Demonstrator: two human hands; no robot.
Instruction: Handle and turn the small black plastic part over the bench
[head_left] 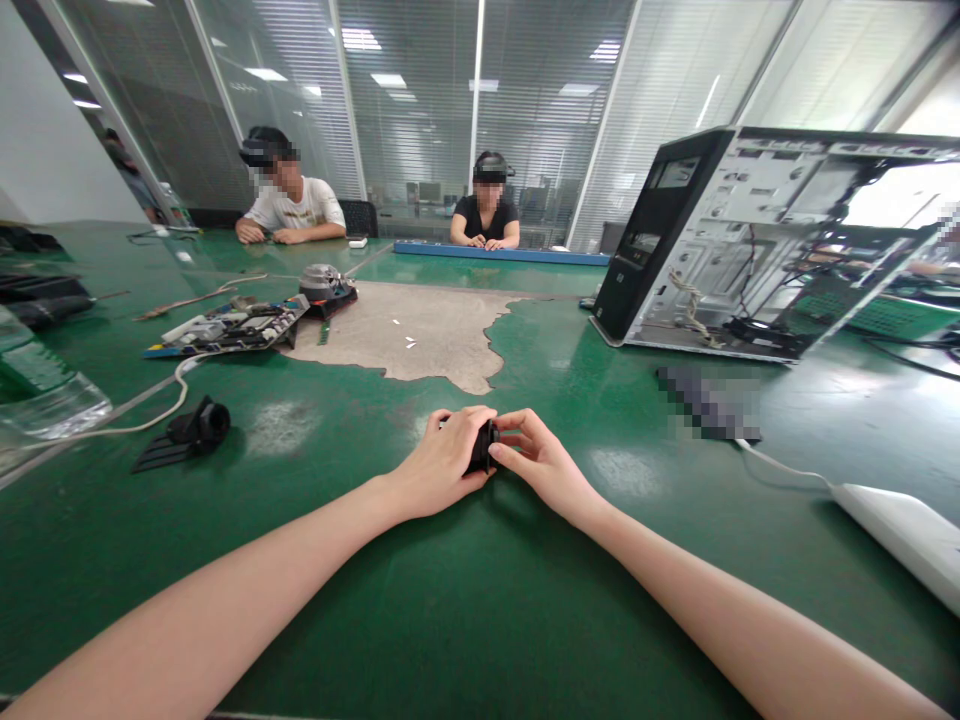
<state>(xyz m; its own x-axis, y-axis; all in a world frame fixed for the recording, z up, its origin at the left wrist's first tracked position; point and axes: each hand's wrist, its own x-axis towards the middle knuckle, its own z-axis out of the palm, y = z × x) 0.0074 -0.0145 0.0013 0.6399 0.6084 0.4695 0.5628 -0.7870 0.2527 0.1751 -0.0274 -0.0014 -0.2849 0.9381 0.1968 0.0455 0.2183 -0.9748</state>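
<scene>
Just above the green tabletop, in front of me, is a small black part (481, 450), mostly covered by my fingers; its exact kind does not show. My left hand (441, 465) is wrapped over its top and left side. From the right, the thumb and bent fingers of my right hand (549, 466) grip its edge. Off to the left lies a black plastic piece (193, 432) with a round collar and a flat ribbed end, apart from both hands.
A circuit board (232, 328) and a round fan-like cooler (324, 285) lie back left, near a clear bottle (45, 385). An open computer case (720, 245) stands at right. A cabled white box (896, 535) sits front right. Two people (296, 205) sit across the table.
</scene>
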